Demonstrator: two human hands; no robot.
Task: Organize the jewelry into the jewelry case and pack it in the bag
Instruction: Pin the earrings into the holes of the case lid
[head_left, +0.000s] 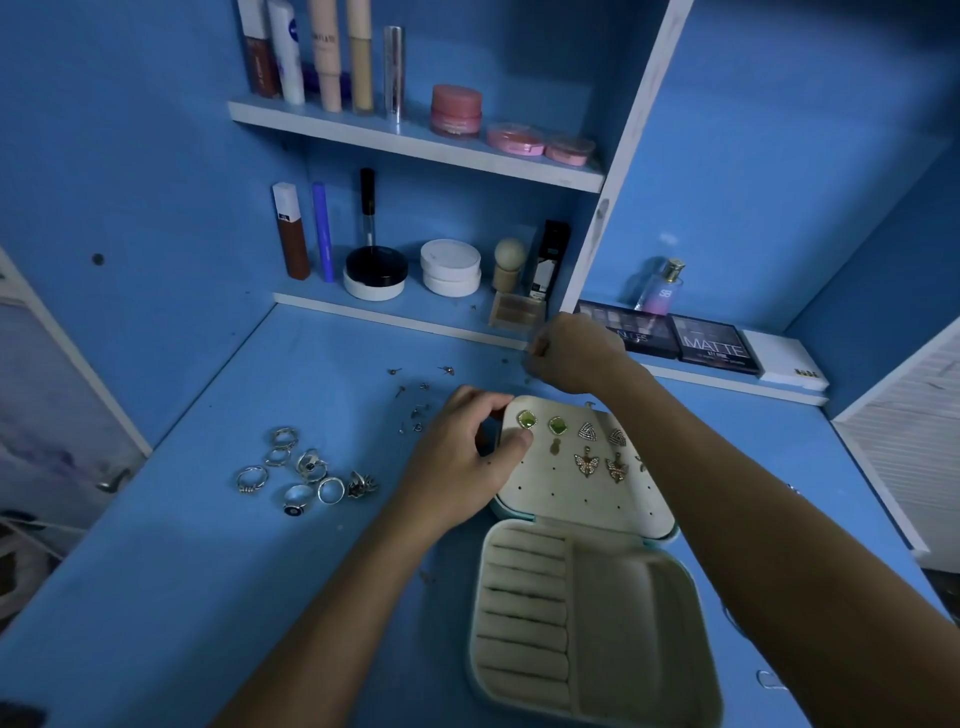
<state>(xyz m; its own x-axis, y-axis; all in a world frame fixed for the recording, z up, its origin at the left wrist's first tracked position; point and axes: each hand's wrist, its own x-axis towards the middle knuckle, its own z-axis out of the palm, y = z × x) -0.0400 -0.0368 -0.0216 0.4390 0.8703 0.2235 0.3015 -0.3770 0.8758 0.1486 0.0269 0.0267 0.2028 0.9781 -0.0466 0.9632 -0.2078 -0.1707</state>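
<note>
An open cream jewelry case (587, 613) lies on the blue desk; its raised lid panel (582, 499) carries two green earrings (543, 423), two silver triangular ones and a pair of butterfly earrings (600, 465). My left hand (467, 447) grips the lid's left top edge, thumb on the panel beside a green earring. My right hand (566, 353) hovers behind the lid with fingers curled; what they hold is too small to tell. Several rings (304, 473) lie in a cluster left of the case. Small earring studs and backs (415, 400) are scattered behind my left hand.
Shelves at the back hold cosmetic tubes, jars (454, 111) and compacts (449, 267). Eyeshadow palettes (714, 345) and a perfume bottle (660, 288) sit on the right ledge. A white louvered panel (904, 467) stands at the right edge. No bag is in view.
</note>
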